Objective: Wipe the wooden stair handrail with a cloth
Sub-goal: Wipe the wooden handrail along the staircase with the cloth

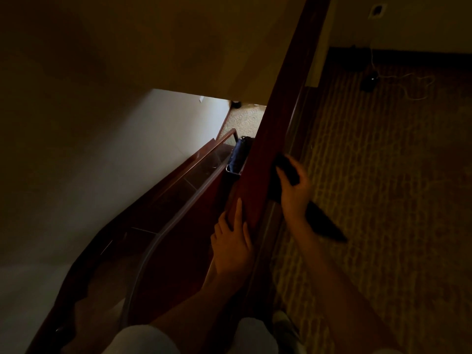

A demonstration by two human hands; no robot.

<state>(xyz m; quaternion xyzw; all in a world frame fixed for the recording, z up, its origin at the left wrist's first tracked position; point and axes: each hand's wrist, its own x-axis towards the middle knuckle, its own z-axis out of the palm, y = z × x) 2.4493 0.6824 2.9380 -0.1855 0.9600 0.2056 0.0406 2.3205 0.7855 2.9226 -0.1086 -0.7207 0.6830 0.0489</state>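
Pretty dim stairwell. Far left is a pale wall, then the lower flight curving down with a clear glass panel along it. Just left of the rail, down below, there's what looks like a metal-rimmed basket with something dark blue sitting in it, too dark to say what. The person's left hand is holding the wooden handrail, thumb lying straight along the top and fingers wrapped over its left edge. The handrail itself runs diagonally from the top right down toward the person's knees. On its right side, a bit further up, the right hand is gripping a dark cloth and pressing it against the rail's side, with a tail of the cloth hanging out past the wrist. To the right is patterned carpet, with a small dark object and a white cable lying near the far wall.
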